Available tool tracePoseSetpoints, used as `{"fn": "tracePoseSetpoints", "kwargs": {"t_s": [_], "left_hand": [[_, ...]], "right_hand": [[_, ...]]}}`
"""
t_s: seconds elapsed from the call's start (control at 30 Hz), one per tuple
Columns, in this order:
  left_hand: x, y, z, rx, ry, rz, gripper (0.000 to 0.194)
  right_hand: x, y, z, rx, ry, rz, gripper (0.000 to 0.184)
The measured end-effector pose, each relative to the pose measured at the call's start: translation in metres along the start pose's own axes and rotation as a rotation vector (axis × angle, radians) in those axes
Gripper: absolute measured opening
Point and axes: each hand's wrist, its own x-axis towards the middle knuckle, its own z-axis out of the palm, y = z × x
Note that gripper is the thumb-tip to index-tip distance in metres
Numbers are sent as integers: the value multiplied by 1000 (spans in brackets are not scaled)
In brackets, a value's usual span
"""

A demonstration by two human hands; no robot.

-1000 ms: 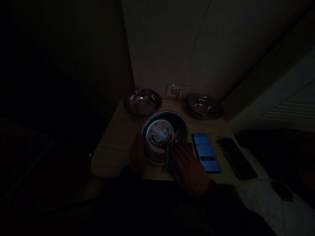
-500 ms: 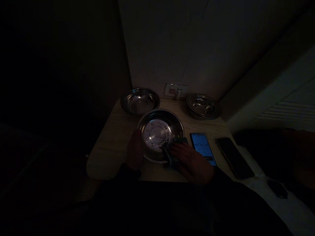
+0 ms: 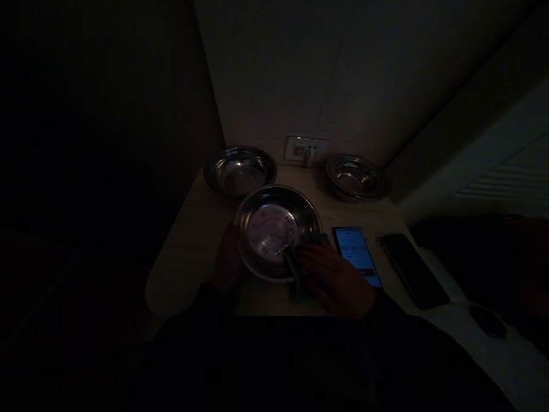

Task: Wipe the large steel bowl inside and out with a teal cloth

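In dim light a shiny metal bowl [image 3: 274, 229] is in front of me above the small wooden table, its inside facing up and towards me. My left hand [image 3: 228, 258] grips its left rim, the fingers partly hidden behind the wall. At the lower right rim my right hand [image 3: 332, 277] is closed on a dark cloth [image 3: 295, 280], which is pressed against the bowl's edge and inner wall. Part of the cloth hangs below the rim.
Another metal bowl [image 3: 241, 171] stands at the back left, and stacked metal bowls [image 3: 358, 178] at the back right. A lit phone [image 3: 357, 254] and a dark phone [image 3: 415, 270] lie to the right. A wall socket [image 3: 306, 150] is behind the table [image 3: 184, 252].
The bowl has tilted slightly towards me, with my left hand shifting a little left along its rim. The cloth and right hand have slid slightly on the lower right rim.
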Motion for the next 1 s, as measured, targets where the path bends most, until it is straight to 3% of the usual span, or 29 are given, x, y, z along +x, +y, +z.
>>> {"fn": "tracePoseSetpoints", "kwargs": {"t_s": [0.13,0.3,0.57,0.8,1.0], "left_hand": [[-3,-3,-3,132,3,63,25],[-6,-1,-1,200,51,123,33],[-10,-3,-3,279,54,166,28],[-11,-4,-6,369,58,184,21],[-7,-6,-6,408,80,191,26]], "right_hand": [[1,-3,0,13,0,30,35],[4,-9,-1,14,-14,71,34],[19,-34,5,132,-30,174,30],[18,-19,-9,103,-81,101,27],[31,-28,-1,138,-112,146,22]]}}
